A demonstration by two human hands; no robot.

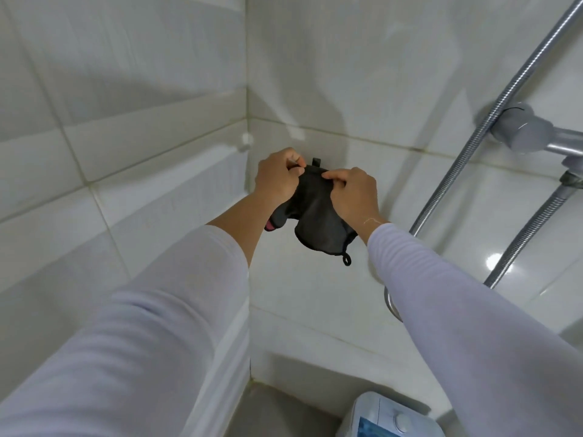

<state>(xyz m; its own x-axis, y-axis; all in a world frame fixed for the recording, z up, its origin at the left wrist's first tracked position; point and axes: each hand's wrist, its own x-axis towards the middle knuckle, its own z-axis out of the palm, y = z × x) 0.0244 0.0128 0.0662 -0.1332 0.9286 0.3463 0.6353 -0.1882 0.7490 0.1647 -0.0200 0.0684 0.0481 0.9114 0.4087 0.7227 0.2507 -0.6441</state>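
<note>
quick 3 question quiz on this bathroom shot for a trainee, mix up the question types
1. True or false: the left hand and the right hand both pinch the top edge of the dark cloth.
2. Pick one: what is on the tiled wall just above the cloth? A) a black hook B) a mirror C) a soap dish
3. Fill in: the metal shower hose runs down the wall on the person's ___ side.

Key: 1 true; 2 A; 3 right
</note>
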